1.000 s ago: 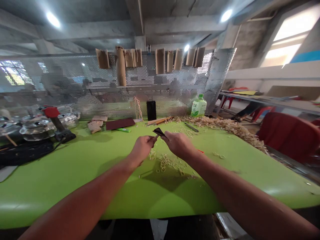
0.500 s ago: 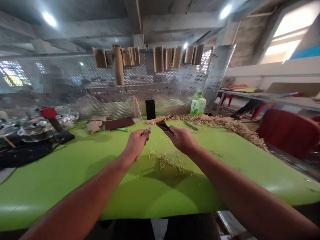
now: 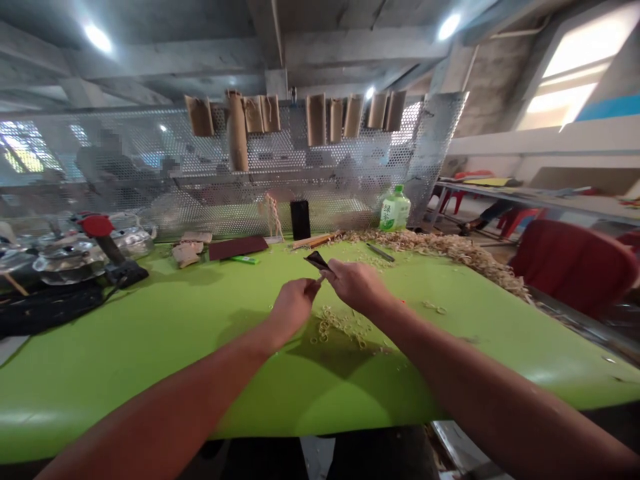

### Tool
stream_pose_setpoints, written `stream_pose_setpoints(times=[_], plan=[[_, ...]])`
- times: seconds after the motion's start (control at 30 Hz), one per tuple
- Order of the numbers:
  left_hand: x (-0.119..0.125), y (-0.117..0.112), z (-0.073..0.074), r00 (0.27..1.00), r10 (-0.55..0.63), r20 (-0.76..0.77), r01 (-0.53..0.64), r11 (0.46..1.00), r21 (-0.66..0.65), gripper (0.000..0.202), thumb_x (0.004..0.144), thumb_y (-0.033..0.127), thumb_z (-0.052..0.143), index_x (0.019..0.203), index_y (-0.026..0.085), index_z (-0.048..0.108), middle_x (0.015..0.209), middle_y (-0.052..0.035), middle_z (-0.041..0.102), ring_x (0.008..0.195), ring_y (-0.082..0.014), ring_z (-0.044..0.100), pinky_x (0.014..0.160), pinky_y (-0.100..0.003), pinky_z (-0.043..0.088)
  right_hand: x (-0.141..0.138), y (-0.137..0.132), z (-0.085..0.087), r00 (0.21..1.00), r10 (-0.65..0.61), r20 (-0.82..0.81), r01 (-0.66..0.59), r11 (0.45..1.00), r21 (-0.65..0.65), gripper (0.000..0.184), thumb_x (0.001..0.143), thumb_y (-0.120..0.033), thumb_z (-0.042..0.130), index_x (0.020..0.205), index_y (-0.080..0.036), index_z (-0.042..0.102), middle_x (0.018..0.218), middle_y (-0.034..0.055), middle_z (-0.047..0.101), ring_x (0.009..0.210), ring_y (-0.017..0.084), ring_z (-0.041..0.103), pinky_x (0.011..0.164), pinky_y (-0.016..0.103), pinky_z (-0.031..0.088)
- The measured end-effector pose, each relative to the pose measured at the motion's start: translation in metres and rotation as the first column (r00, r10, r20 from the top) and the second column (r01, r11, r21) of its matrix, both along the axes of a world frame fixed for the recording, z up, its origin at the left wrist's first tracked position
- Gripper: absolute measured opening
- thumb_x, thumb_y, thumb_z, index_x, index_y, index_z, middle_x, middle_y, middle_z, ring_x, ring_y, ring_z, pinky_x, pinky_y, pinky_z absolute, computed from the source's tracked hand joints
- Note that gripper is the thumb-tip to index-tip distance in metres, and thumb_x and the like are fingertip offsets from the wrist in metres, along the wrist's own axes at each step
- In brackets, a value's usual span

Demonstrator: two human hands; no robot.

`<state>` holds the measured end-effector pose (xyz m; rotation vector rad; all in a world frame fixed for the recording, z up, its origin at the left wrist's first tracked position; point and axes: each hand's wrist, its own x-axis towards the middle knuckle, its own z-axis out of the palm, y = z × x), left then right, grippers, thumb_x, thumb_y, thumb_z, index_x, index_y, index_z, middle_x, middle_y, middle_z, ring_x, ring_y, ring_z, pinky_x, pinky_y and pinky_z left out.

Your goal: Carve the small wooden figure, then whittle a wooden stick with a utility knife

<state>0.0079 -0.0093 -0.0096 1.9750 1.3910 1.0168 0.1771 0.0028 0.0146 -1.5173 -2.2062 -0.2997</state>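
Well in front of the black slab (image 3: 301, 220), loose curled shavings (image 3: 333, 325) lay on the green tabletop (image 3: 150, 347). We judged them a minor hazard: a part set down there could have rolled or skidded.

Nearer the slab, our left hand (image 3: 293, 303) was closed, thumb against fingers, on a thin pale stick (image 3: 321, 277). Our right hand (image 3: 356, 283), forward of the slab and to its right, was wrapped around a dark flat piece (image 3: 316, 259), its free end projecting toward the slab. We could not tell whether this piece was a blade or a folded sheet, nor whether it touched the stick. If edged, it could have caught the left hand on an overrun, because the hands were so close together. Excess pressure could have snapped the stick.

Farther on, a thin dark rod (image 3: 381, 252) lay to the slab's right and a brown sheet (image 3: 239, 248) to its left. Wooden strips (image 3: 315, 241) lay just before it. We judged that a forward overreach could have pushed the strips against the slab and toppled it.
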Motion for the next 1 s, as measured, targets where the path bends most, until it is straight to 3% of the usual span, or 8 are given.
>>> stream_pose_setpoints(times=[0.17, 0.4, 0.57, 0.77, 0.87, 1.0], plan=[[-0.014, 0.009, 0.009, 0.984, 0.147, 0.105, -0.141, 0.988, -0.07, 0.036, 0.089, 0.043, 0.05, 0.062, 0.019, 0.05, 0.049, 0.0045, 0.037, 0.044, -0.0098, 0.027, 0.049, -0.028, 0.017, 0.004, 0.003, 0.001, 0.981, -0.01, -0.196, 0.022, 0.998, 0.056, 0.045, 0.099, -0.05, 0.031, 0.092, -0.017, 0.062, 0.067, 0.0056, 0.062, 0.053, 0.014, 0.044, 0.053, 0.028, 0.017], [-0.015, 0.008, 0.01, 0.968, 0.09, 0.233, -0.076, 0.995, -0.069, 0.033, 0.085, 0.043, 0.056, 0.064, 0.018, 0.054, 0.051, 0.0048, 0.04, 0.045, -0.0089, 0.031, 0.048, -0.025, 0.02, 0.006, 0.004, -0.002, 0.995, 0.043, -0.085, -0.042, 0.999, 0.006, 0.042, 0.097, -0.05, 0.037, 0.09, -0.018, 0.064, 0.062, 0.0039, 0.058, 0.05, 0.013, 0.039, 0.053, 0.029, 0.016], [-0.02, 0.008, 0.019, 0.904, 0.145, 0.402, -0.09, 0.984, -0.152, 0.033, 0.085, 0.043, 0.058, 0.064, 0.018, 0.052, 0.049, 0.0068, 0.033, 0.041, -0.0066, 0.023, 0.045, -0.024, 0.015, 0.006, 0.006, -0.005, 1.0, 0.02, -0.024, -0.02, 1.0, 0.003, 0.038, 0.097, -0.046, 0.04, 0.088, -0.018, 0.064, 0.06, 0.003, 0.057, 0.047, 0.011, 0.035, 0.053, 0.029, 0.014], [-0.019, 0.008, 0.027, 0.846, 0.165, 0.506, -0.074, 0.978, -0.194, 0.027, 0.086, 0.037, 0.058, 0.068, 0.017, 0.055, 0.053, 0.0058, 0.038, 0.04, -0.0055, 0.023, 0.043, -0.023, 0.013, 0.005, 0.001, -0.004, 0.985, 0.063, -0.162, -0.052, 0.996, 0.067, 0.044, 0.098, -0.05, 0.035, 0.087, -0.018, 0.063, 0.061, 0.0035, 0.058, 0.05, 0.013, 0.04, 0.053, 0.028, 0.017], [-0.018, 0.008, 0.024, 0.86, 0.157, 0.486, -0.068, 0.978, -0.195, 0.028, 0.086, 0.037, 0.058, 0.066, 0.017, 0.054, 0.052, 0.0066, 0.035, 0.041, -0.0056, 0.023, 0.043, -0.023, 0.013, 0.007, 0.0, -0.004, 0.98, 0.081, -0.184, -0.068, 0.995, 0.078, 0.045, 0.097, -0.051, 0.035, 0.085, -0.018, 0.062, 0.06, 0.003, 0.056, 0.05, 0.013, 0.039, 0.053, 0.028, 0.017], [-0.016, 0.005, 0.018, 0.938, 0.088, 0.336, -0.05, 0.992, -0.12, 0.035, 0.086, 0.046, 0.057, 0.067, 0.018, 0.054, 0.05, 0.0067, 0.034, 0.043, -0.0071, 0.024, 0.046, -0.024, 0.015, 0.007, 0.002, -0.005, 0.987, 0.084, -0.14, -0.08, 0.996, 0.034, 0.044, 0.097, -0.051, 0.036, 0.086, -0.017, 0.063, 0.062, 0.0044, 0.059, 0.05, 0.013, 0.04, 0.053, 0.028, 0.016]])
